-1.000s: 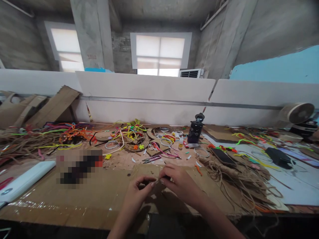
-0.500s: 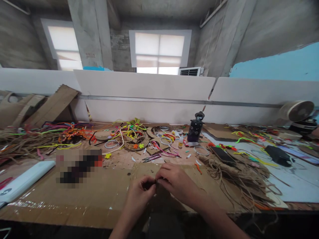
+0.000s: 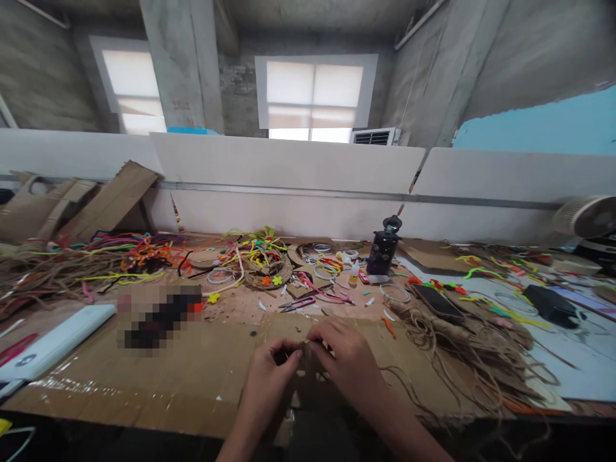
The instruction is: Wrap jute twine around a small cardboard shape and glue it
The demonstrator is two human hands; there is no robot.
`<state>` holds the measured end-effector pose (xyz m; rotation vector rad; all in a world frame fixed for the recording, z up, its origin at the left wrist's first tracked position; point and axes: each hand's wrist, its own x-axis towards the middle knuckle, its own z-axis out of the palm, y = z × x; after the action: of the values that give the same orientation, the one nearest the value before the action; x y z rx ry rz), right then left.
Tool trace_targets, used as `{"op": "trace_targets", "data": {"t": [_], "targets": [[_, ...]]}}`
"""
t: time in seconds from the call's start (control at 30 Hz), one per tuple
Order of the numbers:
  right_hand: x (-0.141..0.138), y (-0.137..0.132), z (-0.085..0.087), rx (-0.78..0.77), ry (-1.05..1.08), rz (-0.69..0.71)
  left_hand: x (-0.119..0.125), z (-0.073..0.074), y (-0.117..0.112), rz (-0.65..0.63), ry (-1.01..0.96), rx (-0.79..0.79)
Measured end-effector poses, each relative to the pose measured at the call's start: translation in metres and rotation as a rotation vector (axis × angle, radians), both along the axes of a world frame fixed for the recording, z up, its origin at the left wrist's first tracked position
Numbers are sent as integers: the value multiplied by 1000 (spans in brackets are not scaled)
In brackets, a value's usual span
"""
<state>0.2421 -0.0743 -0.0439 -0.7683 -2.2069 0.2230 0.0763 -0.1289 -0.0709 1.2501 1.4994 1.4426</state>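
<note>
My left hand and my right hand meet fingertip to fingertip above the front of a taped cardboard sheet. Thumb and fingers of each are pinched. Whatever lies between them is too small and dark to make out. Loose strands of brown twine lie just right of my right wrist. Beyond my fingers are pink-handled thread snips, and a short orange piece sits to the right of them.
A dark bottle stands at the back near a twine wreath with coloured flowers. To the right, a phone rests by a twine heap. A white power bank-like block lies left. A fan stands far right.
The whole view has shifted slightly. My hands stay pinched together with a small change in the right hand's angle, and twine strands now show more plainly beside my right wrist.
</note>
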Motion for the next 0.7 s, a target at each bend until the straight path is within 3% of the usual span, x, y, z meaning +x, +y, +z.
{"op": "trace_targets", "data": {"t": [0.7], "targets": [[-7,-7,-19,153,-12,-50,-1,2,0,-2,-119,19]]}}
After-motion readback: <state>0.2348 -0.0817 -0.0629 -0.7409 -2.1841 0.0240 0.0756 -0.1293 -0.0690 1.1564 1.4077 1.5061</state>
